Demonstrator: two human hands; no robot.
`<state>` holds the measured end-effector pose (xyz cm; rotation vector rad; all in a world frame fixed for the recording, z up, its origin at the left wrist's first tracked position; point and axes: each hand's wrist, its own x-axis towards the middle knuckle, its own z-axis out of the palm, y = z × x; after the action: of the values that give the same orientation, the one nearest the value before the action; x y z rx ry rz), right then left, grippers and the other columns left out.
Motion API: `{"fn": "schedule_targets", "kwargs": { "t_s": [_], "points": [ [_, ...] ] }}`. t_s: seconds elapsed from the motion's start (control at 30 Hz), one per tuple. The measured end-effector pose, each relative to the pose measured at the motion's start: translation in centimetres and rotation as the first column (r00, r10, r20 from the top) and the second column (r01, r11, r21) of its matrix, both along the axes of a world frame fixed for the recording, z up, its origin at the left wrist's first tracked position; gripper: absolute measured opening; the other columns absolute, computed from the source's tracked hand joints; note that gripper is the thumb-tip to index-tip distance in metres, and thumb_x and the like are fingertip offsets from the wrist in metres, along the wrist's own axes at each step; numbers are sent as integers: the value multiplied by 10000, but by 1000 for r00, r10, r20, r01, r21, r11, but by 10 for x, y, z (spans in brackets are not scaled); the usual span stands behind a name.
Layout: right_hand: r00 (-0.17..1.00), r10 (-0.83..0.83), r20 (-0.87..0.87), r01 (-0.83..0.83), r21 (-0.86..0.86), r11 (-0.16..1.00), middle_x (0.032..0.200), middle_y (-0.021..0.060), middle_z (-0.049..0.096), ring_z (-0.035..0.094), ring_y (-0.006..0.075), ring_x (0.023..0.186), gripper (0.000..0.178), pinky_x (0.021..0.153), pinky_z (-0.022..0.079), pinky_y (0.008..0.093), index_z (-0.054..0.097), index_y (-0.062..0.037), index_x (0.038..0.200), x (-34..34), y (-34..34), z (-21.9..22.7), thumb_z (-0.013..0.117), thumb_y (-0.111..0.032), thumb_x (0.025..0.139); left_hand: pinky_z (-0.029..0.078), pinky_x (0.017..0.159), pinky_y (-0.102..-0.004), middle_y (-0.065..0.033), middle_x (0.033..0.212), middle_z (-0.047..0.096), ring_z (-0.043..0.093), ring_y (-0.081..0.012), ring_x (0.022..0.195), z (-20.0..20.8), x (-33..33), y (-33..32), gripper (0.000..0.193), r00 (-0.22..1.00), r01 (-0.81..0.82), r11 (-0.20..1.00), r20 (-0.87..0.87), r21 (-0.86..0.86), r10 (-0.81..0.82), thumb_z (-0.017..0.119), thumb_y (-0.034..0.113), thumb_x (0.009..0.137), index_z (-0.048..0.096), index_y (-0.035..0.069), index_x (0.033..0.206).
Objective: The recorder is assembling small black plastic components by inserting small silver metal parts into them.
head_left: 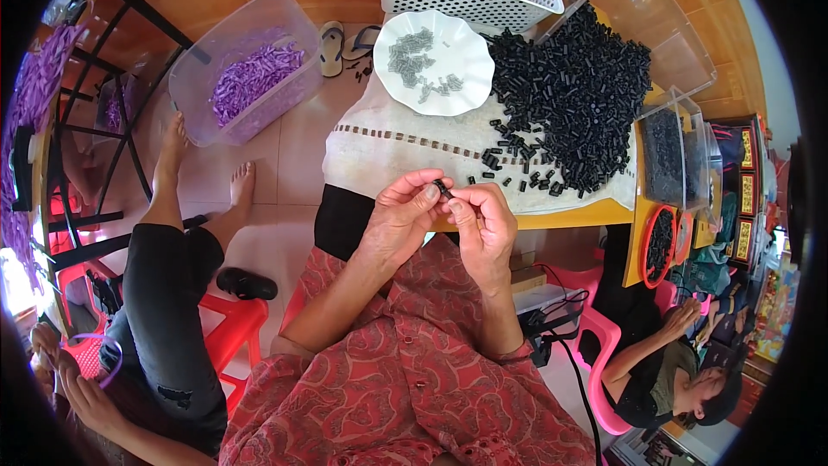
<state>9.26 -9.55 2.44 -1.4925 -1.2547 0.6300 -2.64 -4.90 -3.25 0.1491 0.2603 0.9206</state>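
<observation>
the left hand (402,214) pinches a small black part (442,188) between thumb and forefinger; the right hand (484,229) grips its other end with thumb and fingertips, so the two hands nearly meet. the part is held up at the near edge of the table (569,217), just left of the black pile (578,103). a cloth (362,155) lies under the pile and under a white plate (473,56) of small clear pieces (410,60).
</observation>
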Motion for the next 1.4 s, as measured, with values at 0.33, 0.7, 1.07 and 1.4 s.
{"fn": "schedule_targets", "kwargs": {
  "t_s": [0.33, 0.7, 1.07, 1.4],
  "points": [
    [994, -50, 93, 45, 51, 998, 798, 81, 628, 611, 111, 635, 104, 561, 496, 235, 622, 5, 889, -5, 0, 4, 689, 1, 810, 525, 853, -302, -128, 1076, 642, 620, -166, 938, 3, -2, -1, 222, 995, -46, 994, -85, 99, 54, 546, -26, 915, 606, 4, 1126],
    [944, -158, -289, 134, -102, 986, 680, 20, 591, 545, 39, 554, 58, 489, 441, 168, 586, 28, 876, -14, -6, 6, 637, 19, 851, 513, 878, -303, -130, 1062, 645, 618, -168, 949, 5, -1, -5, 212, 991, -44, 988, -118, 146, 61, 551, -37, 906, 604, -14, 1110],
    [912, -182, -367, 131, -160, 978, 667, 24, 590, 538, 48, 521, 58, 468, 441, 182, 584, 18, 863, -19, -7, 14, 637, -5, 853, 508, 886, -310, -125, 1053, 648, 613, -168, 964, 5, -1, -4, 213, 991, -34, 987, -122, 160, 54, 551, -41, 903, 614, -10, 1104],
    [915, -146, -377, 109, -119, 987, 690, 21, 592, 536, 49, 527, 56, 480, 445, 186, 586, 25, 881, -20, -6, 12, 632, 1, 860, 507, 892, -319, -131, 1053, 648, 611, -183, 974, 8, -4, -5, 213, 993, -44, 986, -103, 159, 61, 539, -41, 912, 622, -14, 1106]
  ]
}}
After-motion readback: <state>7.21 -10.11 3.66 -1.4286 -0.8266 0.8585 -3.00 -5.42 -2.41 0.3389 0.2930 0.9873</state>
